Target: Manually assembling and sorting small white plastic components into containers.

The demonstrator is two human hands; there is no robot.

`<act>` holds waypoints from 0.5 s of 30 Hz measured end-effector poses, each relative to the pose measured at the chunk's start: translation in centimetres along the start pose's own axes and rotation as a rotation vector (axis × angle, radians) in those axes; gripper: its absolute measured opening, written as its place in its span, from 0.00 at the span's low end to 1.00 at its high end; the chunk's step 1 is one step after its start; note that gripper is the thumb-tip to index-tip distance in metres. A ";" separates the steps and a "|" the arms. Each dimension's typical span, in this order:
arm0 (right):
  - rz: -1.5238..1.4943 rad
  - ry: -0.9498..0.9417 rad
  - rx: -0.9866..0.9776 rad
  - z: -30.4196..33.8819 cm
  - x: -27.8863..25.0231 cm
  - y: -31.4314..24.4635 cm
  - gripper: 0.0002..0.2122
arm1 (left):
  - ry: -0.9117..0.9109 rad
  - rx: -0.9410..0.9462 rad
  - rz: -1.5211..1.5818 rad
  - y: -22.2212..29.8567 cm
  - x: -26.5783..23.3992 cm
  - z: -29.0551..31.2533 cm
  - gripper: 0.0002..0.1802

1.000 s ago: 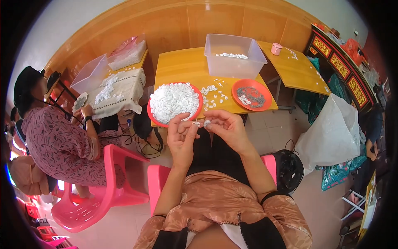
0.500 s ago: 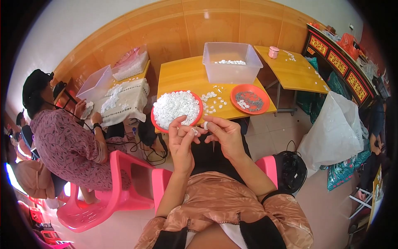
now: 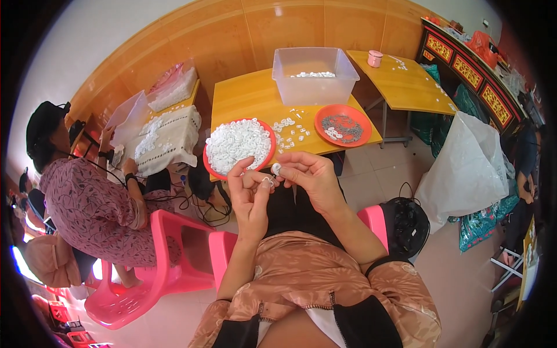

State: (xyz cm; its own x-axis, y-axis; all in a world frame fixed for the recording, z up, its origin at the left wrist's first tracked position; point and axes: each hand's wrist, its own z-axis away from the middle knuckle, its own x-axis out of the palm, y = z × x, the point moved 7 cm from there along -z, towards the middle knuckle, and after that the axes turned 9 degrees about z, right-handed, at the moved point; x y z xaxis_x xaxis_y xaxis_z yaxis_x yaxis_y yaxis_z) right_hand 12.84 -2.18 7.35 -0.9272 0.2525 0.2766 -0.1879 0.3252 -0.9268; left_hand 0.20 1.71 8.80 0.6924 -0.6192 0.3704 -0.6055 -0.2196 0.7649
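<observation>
My left hand pinches a small white plastic piece between thumb and fingers. Right beside it, my right hand grips a small round white plastic piece by thumb and forefinger. Both hands are raised over my lap, close to the table's near edge. Just beyond the left hand stands a red basin heaped with small white plastic pieces. To its right, several white pieces lie loose on the yellow table. An orange-red plate holds small grey parts and a few white pieces.
A clear plastic bin with white pieces stands at the table's back. Another yellow table bears a pink cup. On the left a person works beside a pink chair. A whitish sack stands at right.
The view has shifted, so the tables sit higher and further left. My hands stay close together, and the round piece in the right hand is turned more toward me.
</observation>
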 end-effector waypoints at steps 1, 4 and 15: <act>0.011 -0.004 0.004 0.0 0.0 0.1 0.11 | 0.009 0.004 -0.028 0.1 0.1 0.0 0.22; 0.025 -0.011 0.015 0.1 0.1 0.1 0.11 | 0.020 -0.003 -0.058 0.0 0.0 0.1 0.22; 0.066 -0.044 0.020 0.2 0.3 -0.3 0.09 | 0.006 0.012 -0.096 0.0 -0.1 -0.1 0.22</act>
State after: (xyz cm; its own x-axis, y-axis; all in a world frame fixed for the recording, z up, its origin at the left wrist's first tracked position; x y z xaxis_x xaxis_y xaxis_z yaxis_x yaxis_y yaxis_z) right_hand 12.58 -2.35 7.69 -0.9511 0.2320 0.2040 -0.1324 0.2906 -0.9476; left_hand 0.12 1.85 8.81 0.7499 -0.5900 0.2992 -0.5411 -0.2869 0.7905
